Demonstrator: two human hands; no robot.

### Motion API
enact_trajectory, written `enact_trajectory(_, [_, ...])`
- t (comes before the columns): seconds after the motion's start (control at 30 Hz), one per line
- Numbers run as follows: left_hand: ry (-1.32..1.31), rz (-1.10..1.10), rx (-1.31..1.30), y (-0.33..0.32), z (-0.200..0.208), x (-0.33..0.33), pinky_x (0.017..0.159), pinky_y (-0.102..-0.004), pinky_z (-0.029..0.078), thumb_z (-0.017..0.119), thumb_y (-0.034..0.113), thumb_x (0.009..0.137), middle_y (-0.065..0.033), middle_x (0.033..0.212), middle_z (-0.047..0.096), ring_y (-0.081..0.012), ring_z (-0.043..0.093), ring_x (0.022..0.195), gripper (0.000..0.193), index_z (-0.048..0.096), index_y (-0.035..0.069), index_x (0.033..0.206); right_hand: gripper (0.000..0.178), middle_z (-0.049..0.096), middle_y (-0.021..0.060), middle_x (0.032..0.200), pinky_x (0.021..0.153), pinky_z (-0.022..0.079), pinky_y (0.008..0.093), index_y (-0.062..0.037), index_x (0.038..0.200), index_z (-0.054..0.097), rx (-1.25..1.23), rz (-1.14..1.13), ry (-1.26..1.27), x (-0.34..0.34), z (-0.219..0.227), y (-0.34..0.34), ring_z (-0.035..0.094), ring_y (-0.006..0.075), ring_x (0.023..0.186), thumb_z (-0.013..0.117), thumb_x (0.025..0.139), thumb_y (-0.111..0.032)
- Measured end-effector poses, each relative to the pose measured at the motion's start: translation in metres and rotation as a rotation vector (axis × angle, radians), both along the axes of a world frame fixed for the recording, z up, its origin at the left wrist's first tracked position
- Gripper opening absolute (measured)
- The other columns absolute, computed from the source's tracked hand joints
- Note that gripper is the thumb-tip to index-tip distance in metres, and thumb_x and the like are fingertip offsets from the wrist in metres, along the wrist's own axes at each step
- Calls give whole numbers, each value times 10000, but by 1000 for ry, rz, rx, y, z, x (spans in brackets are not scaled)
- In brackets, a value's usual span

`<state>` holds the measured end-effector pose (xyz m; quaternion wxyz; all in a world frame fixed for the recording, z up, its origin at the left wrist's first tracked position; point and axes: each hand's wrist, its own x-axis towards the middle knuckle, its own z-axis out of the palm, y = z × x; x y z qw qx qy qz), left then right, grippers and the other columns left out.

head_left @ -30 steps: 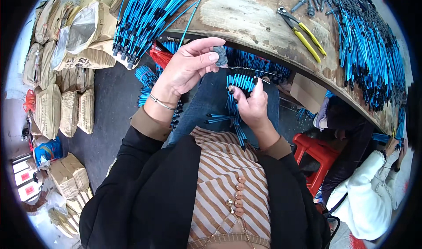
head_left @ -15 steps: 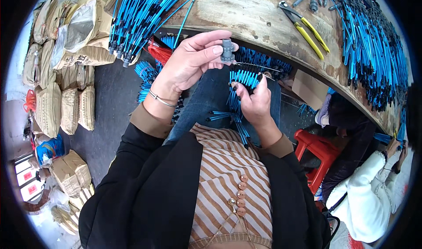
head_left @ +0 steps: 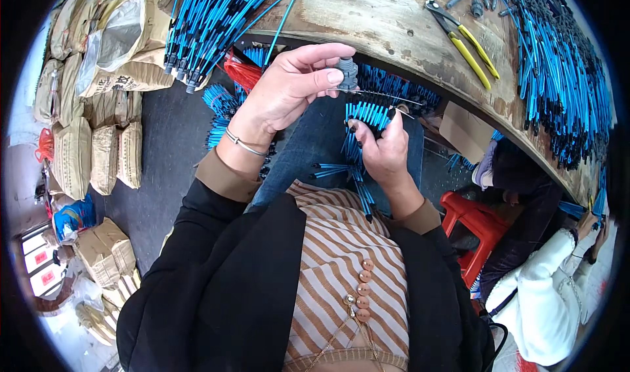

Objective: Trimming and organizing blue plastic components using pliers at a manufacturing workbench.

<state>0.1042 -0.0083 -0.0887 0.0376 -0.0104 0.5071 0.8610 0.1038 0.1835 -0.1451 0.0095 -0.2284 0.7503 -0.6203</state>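
Note:
My left hand [head_left: 289, 89] pinches a grey ribbed plastic fitting [head_left: 348, 74] between thumb and fingers, held upright over my lap. A thin straight metal needle or wire [head_left: 394, 97] runs from just under that fitting across to my right hand [head_left: 386, 150]. The right hand's dark-tipped thumb and fingers are closed around the wire's far end, as far as I can see; the exact grip is partly hidden. Blue tubes with black ends [head_left: 369, 114] are bunched beside and behind the right fingers, and a few more blue tubes [head_left: 354, 175] lie loose on my lap.
A wooden bench [head_left: 367, 11] curves ahead, bearing yellow-handled pliers [head_left: 471, 50], grey fittings [head_left: 478, 1] and blue tube bundles [head_left: 558, 76]. Another blue bundle [head_left: 216, 24] overhangs at left. Brown sacks [head_left: 71, 158] stand far left. At right are a red stool [head_left: 476, 231] and a person in white [head_left: 541, 293].
The view has shifted slightly, so the bench appears a little further right. The fitting looks slightly turned in my left fingers. Both hands keep nearly the same pose.

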Motion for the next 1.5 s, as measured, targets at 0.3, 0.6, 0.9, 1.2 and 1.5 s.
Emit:
enact_trajectory(0.3, [-39,67,102,8,3,5,712,-221,491,643,-34,808,-91,956,636,-125,597,805,435,561,6,1234,305,668,89,722,483,463,293,21,1018,506,-3,-73,22,-1,0,-5,610,193,539,690,785,-54])
enact_trajectory(0.6, [247,258,-710,29,4,16,724,-200,449,714,-48,727,-59,1042,582,-90,524,801,538,572,33,1240,311,645,99,684,479,449,318,-3,990,527,52,-114,34,-3,2,-4,587,225,513,720,762,-90])
enact_trajectory(0.9, [232,290,-797,33,8,17,710,-186,441,712,-65,726,-41,995,572,-84,509,787,518,585,27,1220,314,648,90,694,485,453,319,-4,991,527,25,-94,12,-2,3,-4,592,212,526,724,770,-107])
enact_trajectory(1.2, [80,231,-478,27,10,19,758,-201,487,692,-90,731,-101,988,638,-113,589,835,463,581,8,1170,317,657,110,741,504,464,315,12,1011,518,30,-40,-16,-2,8,-1,612,219,564,706,795,-123])
enact_trajectory(1.5, [111,95,-462,9,13,20,812,-240,522,672,-118,729,-152,1058,652,-158,626,946,416,565,-4,1114,298,649,135,754,551,478,340,24,1039,496,139,7,-47,-5,13,-2,622,262,610,652,838,-130])
